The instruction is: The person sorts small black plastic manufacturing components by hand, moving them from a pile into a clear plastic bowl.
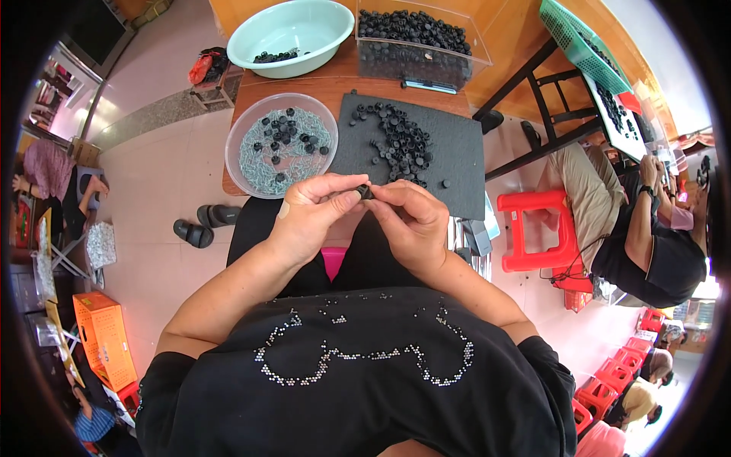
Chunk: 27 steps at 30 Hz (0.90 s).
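Observation:
Between my two hands, just off the table's near edge, is a small black cap-like part (365,192). My left hand (312,213) pinches it from the left with thumb and forefinger. From the right, the thumb and fingertips of my right hand (415,221) close on the same part; its details are mostly covered. Beyond my left hand stands a clear round bowl (234,145) of thin pale-blue pieces, with several black caps on top. A loose pile of black caps (403,141) lies on the dark grey mat (464,152) beyond my right hand.
At the table's back are a pale-green basin (251,46) with some black caps and a clear box (476,57) full of them. A pen (429,87) lies before the box. A red stool (525,228) stands at right, near a seated person (647,236). Black slippers (202,228) lie left.

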{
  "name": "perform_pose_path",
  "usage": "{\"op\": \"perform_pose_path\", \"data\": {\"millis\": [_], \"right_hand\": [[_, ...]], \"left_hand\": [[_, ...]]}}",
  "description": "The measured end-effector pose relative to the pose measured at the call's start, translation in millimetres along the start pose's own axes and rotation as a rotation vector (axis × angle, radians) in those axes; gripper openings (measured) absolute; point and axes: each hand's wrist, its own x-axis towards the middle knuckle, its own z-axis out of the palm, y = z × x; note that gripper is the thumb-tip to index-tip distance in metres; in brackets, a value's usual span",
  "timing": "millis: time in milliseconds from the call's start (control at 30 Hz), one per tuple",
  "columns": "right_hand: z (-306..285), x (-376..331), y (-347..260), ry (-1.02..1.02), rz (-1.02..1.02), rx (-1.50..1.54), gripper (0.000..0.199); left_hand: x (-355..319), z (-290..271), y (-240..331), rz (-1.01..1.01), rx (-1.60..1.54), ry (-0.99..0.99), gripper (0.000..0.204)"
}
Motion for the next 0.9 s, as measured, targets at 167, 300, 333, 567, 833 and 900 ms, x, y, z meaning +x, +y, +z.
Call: {"op": "perform_pose_path", "data": {"millis": [167,300,333,567,833,900], "right_hand": [[1,-4,3,0.015,0.108,0.105,0.014],[3,-5,1,0.052,0.303,0.282,0.014],[4,-5,3,0.041,0.357,0.381,0.015],[11,-6,21,-0.020,0.435,0.662,0.013],[16,-9,27,-0.121,0.584,0.808,0.008],[18,-10,27,-0.105,0.613,0.875,0.007]], "left_hand": [[-1,1,0,0.118,0.271,-0.012,0.023],[-6,4,3,0.266,0.541,-0.003,0.027],[-7,4,3,0.296,0.611,0.006,0.028],[-10,9,1,0.441,0.830,0.082,0.025],[-14,8,-5,0.221,0.703,0.106,0.025],[-14,8,-7,0.167,0.645,0.111,0.024]]}}
